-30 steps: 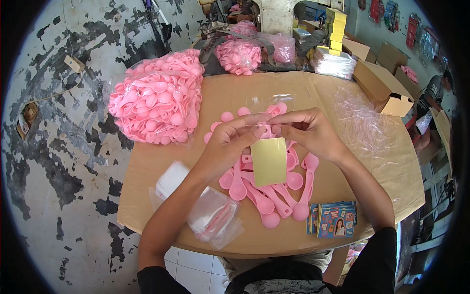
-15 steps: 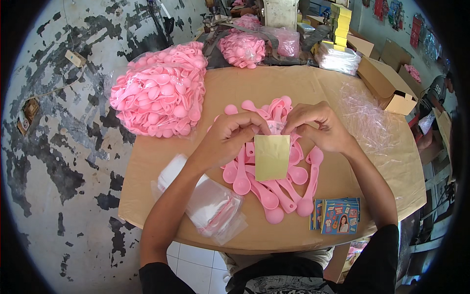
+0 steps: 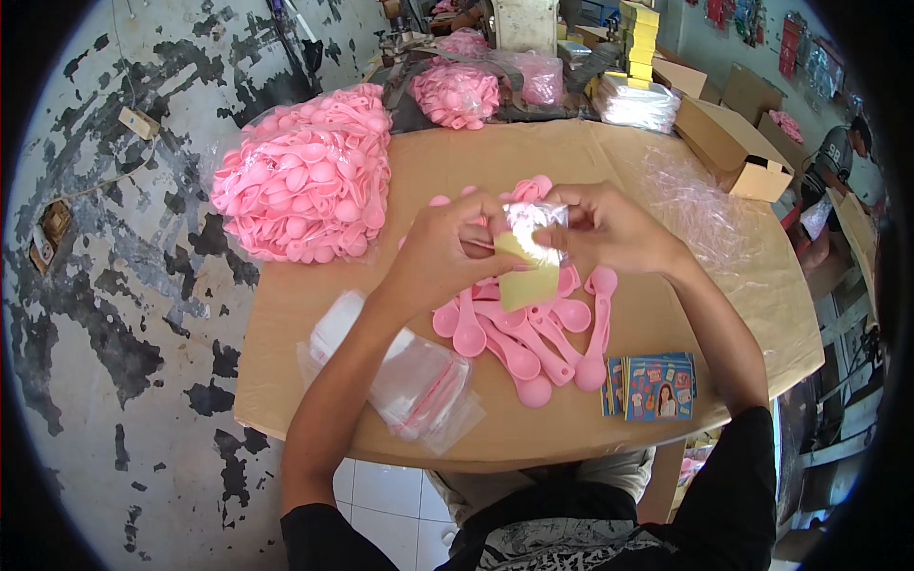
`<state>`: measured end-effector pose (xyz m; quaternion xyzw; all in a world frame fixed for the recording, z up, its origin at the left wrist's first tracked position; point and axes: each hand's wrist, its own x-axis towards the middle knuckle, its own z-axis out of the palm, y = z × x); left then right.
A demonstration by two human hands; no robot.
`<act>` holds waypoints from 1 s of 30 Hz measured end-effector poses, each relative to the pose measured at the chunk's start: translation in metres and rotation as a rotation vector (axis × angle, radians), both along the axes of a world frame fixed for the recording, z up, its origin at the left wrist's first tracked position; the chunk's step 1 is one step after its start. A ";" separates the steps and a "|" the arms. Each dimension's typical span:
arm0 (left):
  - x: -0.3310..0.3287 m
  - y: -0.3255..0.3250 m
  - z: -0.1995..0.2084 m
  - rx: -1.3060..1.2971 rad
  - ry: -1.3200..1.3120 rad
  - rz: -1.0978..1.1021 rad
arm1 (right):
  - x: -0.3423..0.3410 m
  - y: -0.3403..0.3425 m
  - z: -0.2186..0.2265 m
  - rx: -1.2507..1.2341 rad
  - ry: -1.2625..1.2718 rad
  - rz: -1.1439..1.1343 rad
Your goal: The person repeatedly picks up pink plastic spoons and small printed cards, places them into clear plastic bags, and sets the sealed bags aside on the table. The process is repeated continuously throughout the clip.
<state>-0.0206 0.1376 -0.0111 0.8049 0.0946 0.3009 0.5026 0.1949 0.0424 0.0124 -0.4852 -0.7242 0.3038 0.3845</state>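
Between my two hands is a small clear plastic bag [image 3: 543,219] with a plain yellow card [image 3: 531,289] in it; strong glare covers its upper part. My left hand [image 3: 440,246] pinches the bag's left side. The fingers of my right hand [image 3: 609,228] close on its right side, the thumb lying across the front. Just beneath is a loose pile of pink plastic spoons [image 3: 524,328], partly hidden by the hands and bag. Flat clear plastic bags [image 3: 419,385] lie by my left forearm. A stack of blue printed cards [image 3: 659,388] lies near my right forearm.
A large clear sack of pink spoons [image 3: 303,181] stands at the table's [image 3: 590,443] far left. Another spoon sack [image 3: 455,95], packs of plastic bags [image 3: 638,103] and an open cardboard box [image 3: 735,152] line the back. Crumpled clear plastic [image 3: 700,209] lies right. Another person [image 3: 836,162] sits far right.
The bag's top has tipped and now catches bright glare. My right thumb has moved down over its front, and both hands have closed in around its sides. The view has shifted slightly.
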 end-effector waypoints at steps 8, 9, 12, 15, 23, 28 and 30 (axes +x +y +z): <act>-0.068 0.032 0.049 0.230 0.435 0.219 | 0.090 -0.215 0.013 0.057 -0.236 -0.518; -0.078 0.042 0.052 0.184 0.612 0.151 | 0.118 -0.279 0.000 0.044 -0.195 -0.594; -0.123 0.069 0.034 0.309 0.638 0.019 | 0.150 -0.424 -0.081 -0.151 0.066 -0.972; -0.130 0.063 0.030 0.262 0.860 0.098 | 0.144 -0.481 -0.108 -0.568 -0.104 -1.135; -0.128 0.087 0.005 0.087 0.904 -0.009 | 0.043 -0.218 -0.010 0.140 -0.165 -0.756; -0.158 0.088 -0.005 -0.013 0.906 -0.145 | -0.106 -0.033 -0.006 0.268 -0.309 0.018; -0.144 0.099 -0.007 -0.125 0.928 -0.239 | -0.130 0.005 -0.025 0.312 -0.533 0.047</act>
